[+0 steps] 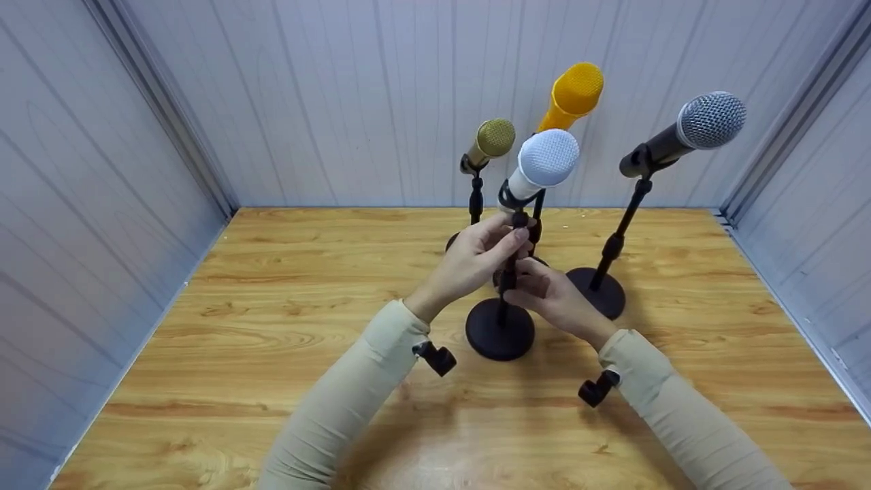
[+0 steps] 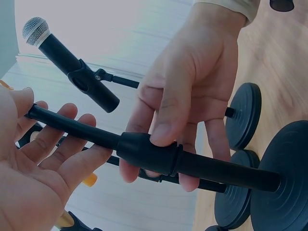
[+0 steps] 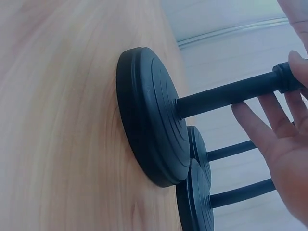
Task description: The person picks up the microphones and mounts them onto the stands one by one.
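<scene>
A white microphone (image 1: 548, 160) tilts up in the clip of a black desk stand with a round base (image 1: 500, 337) on the wooden table. My left hand (image 1: 480, 255) holds the upper pole (image 2: 79, 126) between thumb and fingers, just under the clip. Lower down, my right hand (image 1: 554, 296) grips around the black collar (image 2: 149, 153), its thumb in front and fingers behind the pole. In the right wrist view, fingertips (image 3: 240, 111) touch the lower pole below the collar, and the base (image 3: 151, 115) sits flat on the wood.
Behind are a gold microphone (image 1: 497, 138) and an orange one (image 1: 577, 90) on similar stands. To the right, a black microphone with a silver grille (image 1: 712, 120) stands on its own round base (image 1: 605, 303). Pale panel walls (image 1: 326, 102) border the table.
</scene>
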Available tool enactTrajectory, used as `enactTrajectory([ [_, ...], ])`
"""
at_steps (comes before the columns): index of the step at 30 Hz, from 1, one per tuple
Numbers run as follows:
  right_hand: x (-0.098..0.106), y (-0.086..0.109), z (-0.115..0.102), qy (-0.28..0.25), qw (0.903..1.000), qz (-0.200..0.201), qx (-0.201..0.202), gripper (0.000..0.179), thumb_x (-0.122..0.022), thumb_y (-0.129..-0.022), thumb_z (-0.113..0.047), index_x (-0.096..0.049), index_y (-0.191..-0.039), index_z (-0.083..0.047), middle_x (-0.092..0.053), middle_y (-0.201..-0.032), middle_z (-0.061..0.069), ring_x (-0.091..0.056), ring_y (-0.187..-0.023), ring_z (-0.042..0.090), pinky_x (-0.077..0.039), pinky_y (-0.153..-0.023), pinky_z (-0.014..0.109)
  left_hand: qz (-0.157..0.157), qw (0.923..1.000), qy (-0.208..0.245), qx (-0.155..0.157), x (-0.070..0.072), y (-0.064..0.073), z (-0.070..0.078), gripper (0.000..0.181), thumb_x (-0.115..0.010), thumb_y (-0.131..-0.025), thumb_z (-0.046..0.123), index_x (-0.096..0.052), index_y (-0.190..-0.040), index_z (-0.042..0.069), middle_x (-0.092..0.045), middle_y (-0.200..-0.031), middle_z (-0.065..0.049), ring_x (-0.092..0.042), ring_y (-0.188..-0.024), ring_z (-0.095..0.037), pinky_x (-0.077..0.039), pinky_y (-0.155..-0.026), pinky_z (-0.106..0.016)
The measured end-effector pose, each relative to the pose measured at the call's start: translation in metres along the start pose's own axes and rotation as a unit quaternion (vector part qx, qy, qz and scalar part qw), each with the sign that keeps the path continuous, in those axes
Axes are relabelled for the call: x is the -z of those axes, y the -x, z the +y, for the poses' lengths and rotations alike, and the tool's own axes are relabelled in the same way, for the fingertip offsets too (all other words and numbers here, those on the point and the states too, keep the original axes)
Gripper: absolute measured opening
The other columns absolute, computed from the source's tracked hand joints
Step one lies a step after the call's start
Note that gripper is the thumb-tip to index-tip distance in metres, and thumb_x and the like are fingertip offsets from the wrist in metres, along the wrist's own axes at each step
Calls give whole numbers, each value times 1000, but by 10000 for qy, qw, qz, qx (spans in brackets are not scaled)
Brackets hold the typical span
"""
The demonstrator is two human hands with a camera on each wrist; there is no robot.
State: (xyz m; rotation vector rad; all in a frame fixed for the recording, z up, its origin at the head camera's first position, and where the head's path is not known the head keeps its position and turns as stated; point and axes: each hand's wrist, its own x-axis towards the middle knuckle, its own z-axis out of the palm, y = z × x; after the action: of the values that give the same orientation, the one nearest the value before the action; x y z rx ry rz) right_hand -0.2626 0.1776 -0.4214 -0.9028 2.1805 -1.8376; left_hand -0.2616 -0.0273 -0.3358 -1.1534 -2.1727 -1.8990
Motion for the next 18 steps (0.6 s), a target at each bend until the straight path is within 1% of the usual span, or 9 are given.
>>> enactTrajectory([
  [4, -1, -1, -2, 12, 9999, 57, -142, 47, -70, -98, -16, -53, -142, -9, -59, -137, 15, -58, -126, 28, -52, -99, 39, 21, 10000, -7, 37, 0, -1, -1, 26, -57, -106, 20, -64, -126, 5, -72, -106, -13, -69, -98, -25, -54, -88, -34],
  [6, -1, 0, -2, -62, 9999, -4, -136, 49, -68, -99, -16, -51, -145, -9, -58, -139, 17, -57, -128, 29, -51, -100, 39, 23, 10000, -15, 63, 1, -1, -1, 26, -57, -106, 21, -64, -125, 5, -72, -105, -12, -69, -99, -24, -54, -88, -34],
  [9, 0, 1, -2, -170, 9997, -148, -8, 49, -64, -102, -13, -48, -148, -7, -56, -141, 22, -55, -130, 32, -49, -103, 37, 5, 10000, -11, 96, 2, -1, -1, 26, -57, -106, 22, -63, -124, 5, -72, -104, -12, -68, -98, -23, -54, -87, -35],
  [10, 0, 1, -2, -225, 9995, -213, 62, 49, -62, -102, -12, -48, -148, -5, -55, -141, 24, -53, -131, 35, -48, -104, 37, 1, 10000, 0, 94, 2, -1, -2, 26, -56, -106, 22, -63, -124, 5, -71, -104, -13, -69, -97, -23, -54, -87, -36],
  [14, 0, 0, -1, -386, 9981, -392, 261, 44, -58, -104, -10, -50, -147, -1, -58, -141, 19, -48, -133, 46, -47, -105, 38, 3, 10000, 72, 60, 3, -2, -2, 24, -56, -106, 19, -63, -124, 4, -70, -102, -18, -69, -95, -25, -55, -85, -38],
  [16, -1, -1, -1, -438, 9978, -431, 267, 42, -57, -105, -10, -51, -145, 0, -59, -140, 18, -47, -133, 47, -47, -105, 38, 10, 9999, 105, 49, 3, -1, -2, 24, -56, -106, 18, -63, -124, 4, -70, -102, -18, -69, -94, -26, -55, -86, -38],
  [18, -2, -1, 0, -404, 9981, -413, 214, 42, -57, -105, -11, -51, -145, 0, -59, -139, 20, -49, -132, 45, -48, -104, 37, 8, 9999, 98, 37, 3, -1, -2, 24, -56, -106, 18, -63, -124, 4, -70, -101, -19, -69, -93, -25, -55, -85, -38],
])
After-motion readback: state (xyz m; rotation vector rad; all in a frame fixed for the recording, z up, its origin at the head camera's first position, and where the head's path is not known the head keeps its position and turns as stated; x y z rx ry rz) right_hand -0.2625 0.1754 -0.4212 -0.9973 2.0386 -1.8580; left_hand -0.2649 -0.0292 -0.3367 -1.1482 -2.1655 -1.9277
